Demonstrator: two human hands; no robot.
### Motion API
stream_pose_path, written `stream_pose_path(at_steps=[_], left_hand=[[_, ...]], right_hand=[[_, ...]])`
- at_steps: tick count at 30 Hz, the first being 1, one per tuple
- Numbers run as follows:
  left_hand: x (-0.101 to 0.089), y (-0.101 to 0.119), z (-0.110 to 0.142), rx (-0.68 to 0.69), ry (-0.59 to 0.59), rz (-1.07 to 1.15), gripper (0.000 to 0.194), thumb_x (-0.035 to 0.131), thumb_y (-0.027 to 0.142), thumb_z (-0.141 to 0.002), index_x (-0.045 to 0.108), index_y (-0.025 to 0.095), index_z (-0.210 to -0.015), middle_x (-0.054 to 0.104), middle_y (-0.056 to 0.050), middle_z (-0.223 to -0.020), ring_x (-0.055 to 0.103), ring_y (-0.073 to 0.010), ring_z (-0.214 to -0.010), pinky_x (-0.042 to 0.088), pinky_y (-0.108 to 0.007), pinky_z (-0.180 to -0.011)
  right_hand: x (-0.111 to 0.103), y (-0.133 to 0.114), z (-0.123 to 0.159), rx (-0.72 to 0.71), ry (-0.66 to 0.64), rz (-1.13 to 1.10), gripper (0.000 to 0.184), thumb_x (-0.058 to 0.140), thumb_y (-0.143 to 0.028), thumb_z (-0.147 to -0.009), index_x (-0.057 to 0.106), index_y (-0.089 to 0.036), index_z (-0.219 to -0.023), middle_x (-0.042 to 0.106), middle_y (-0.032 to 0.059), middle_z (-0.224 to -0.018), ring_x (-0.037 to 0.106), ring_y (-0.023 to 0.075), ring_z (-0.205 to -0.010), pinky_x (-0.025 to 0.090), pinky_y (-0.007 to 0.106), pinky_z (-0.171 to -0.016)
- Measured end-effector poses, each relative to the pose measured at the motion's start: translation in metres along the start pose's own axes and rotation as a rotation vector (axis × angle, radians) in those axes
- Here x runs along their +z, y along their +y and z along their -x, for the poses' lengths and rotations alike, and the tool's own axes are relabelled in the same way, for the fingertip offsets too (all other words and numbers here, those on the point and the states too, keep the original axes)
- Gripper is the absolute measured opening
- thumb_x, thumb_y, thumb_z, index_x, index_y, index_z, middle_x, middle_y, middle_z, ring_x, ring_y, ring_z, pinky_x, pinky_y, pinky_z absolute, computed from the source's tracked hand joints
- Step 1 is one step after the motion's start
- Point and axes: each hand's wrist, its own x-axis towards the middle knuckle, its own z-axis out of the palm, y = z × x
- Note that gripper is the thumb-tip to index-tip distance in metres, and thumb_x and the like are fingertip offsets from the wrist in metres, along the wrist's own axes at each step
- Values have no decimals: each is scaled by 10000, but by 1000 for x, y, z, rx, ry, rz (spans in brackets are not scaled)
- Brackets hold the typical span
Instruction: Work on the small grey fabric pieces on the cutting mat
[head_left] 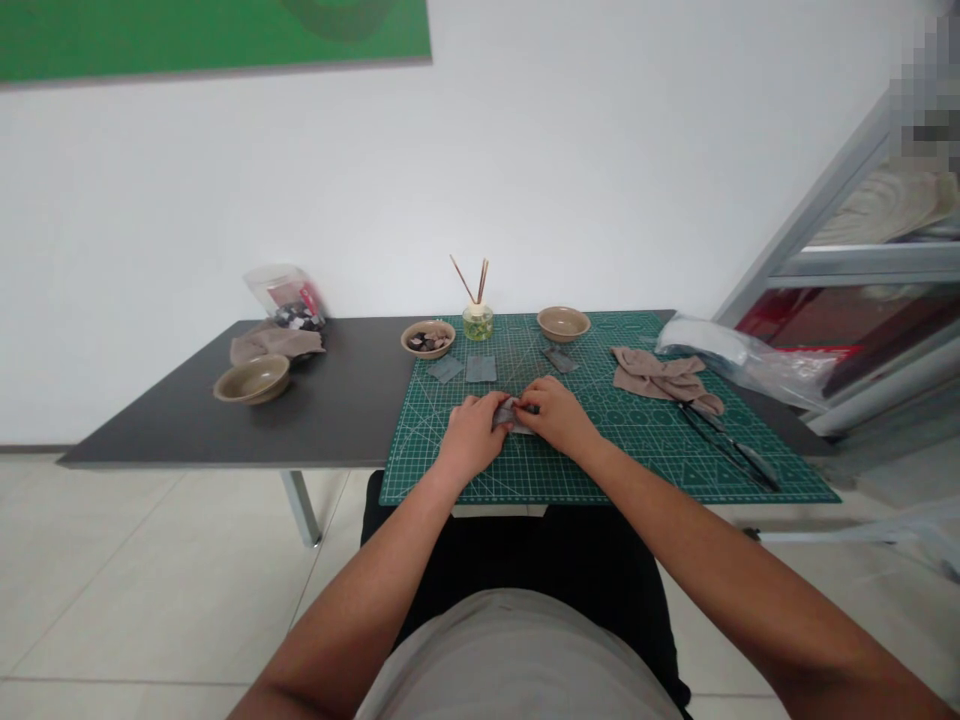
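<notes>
Both hands meet over the front middle of the green cutting mat point(450, 465). Between them is a small grey, fabric-like piece point(507, 412), partly hidden by my fingers. My left hand point(471, 432) is closed on its left side, thumb toward me. On the opposite side, my right hand point(556, 415) pinches the piece's upper edge with bent fingers. Just beyond them lie flat grey pieces point(481, 369), one more at the left point(445, 369) and a darker one point(561, 359) at the right. Whether anything is inside the held piece, I cannot tell.
Behind the hands stand a bowl of dark and pinkish bits point(428, 341), a reed diffuser point(478, 322) and another bowl point(563, 324). Rightward are a brown cloth point(656, 374), a long black-edged tool point(731, 447) and plastic wrapping point(739, 360). A third bowl point(252, 382) sits left.
</notes>
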Motion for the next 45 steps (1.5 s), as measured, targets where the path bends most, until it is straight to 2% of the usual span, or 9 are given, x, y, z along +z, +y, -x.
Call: stream_pose_path(at_steps=[10,14,20,24,32,36,39,42,45], left_hand=[[0,-2,-1,10,7,29,369,615,246,-819,585,268,-1186,682,-45,-1136,554,-276,-1064,417,-426,-917],[-1,-2,0,22,-4,18,381,601,251,-829,586,265,-1210,676,-46,-1167,550,-277,-1059,414,-428,-917],[0,2,0,47,-6,-74,394,491,318,-911,549,276,-1298,636,-61,-1217,522,-279,-1083,404,-424,-900],[0,3,0,46,-11,-105,268,537,314,-893,612,271,-1147,634,-51,-1148,520,-265,-1048,408,-410,-871],[1,-4,0,52,126,86,95,606,198,-833,624,193,-927,641,-65,-1002,527,-237,-983,419,-389,-898],[0,-7,1,-57,235,280,113,632,208,-804,612,194,-915,657,-44,-916,573,-205,-901,439,-344,-832],[-1,-10,1,-160,316,465,138,609,195,-795,591,198,-931,625,-1,-812,572,-150,-747,440,-280,-715],[-1,-14,-1,-137,334,498,132,562,155,-797,610,197,-913,608,7,-816,543,-127,-714,426,-257,-695],[-1,-14,-2,-90,296,457,160,553,171,-814,657,202,-932,606,-1,-822,530,-128,-708,416,-260,-696]], right_hand=[[-3,-2,0,-11,-6,6,105,698,-209,-807,699,-211,-702,640,39,-792,539,200,-836,443,353,-810],[-3,-3,-1,-87,-95,-61,55,669,-219,-841,709,-230,-805,695,21,-889,569,189,-853,435,359,-851],[-1,1,2,49,107,16,251,655,-260,-806,652,-195,-1049,649,87,-1092,546,263,-1033,401,421,-946],[2,6,5,149,30,90,412,690,-348,-755,638,-183,-1129,613,113,-1222,501,319,-1121,378,466,-955],[-7,5,4,119,-95,57,327,716,-392,-738,650,-200,-994,646,78,-1112,521,284,-1045,384,419,-886],[-10,6,4,202,-58,-143,142,679,-287,-754,634,-197,-854,659,25,-853,572,201,-817,415,324,-746],[-11,6,4,275,123,-285,75,634,-265,-787,621,-203,-827,636,-11,-746,558,153,-670,409,277,-646],[-11,6,5,230,289,-233,113,651,-246,-771,645,-204,-876,670,17,-831,595,176,-757,440,299,-707],[-9,8,5,178,246,-192,89,650,-230,-784,677,-207,-866,694,37,-858,623,196,-808,466,328,-761]])
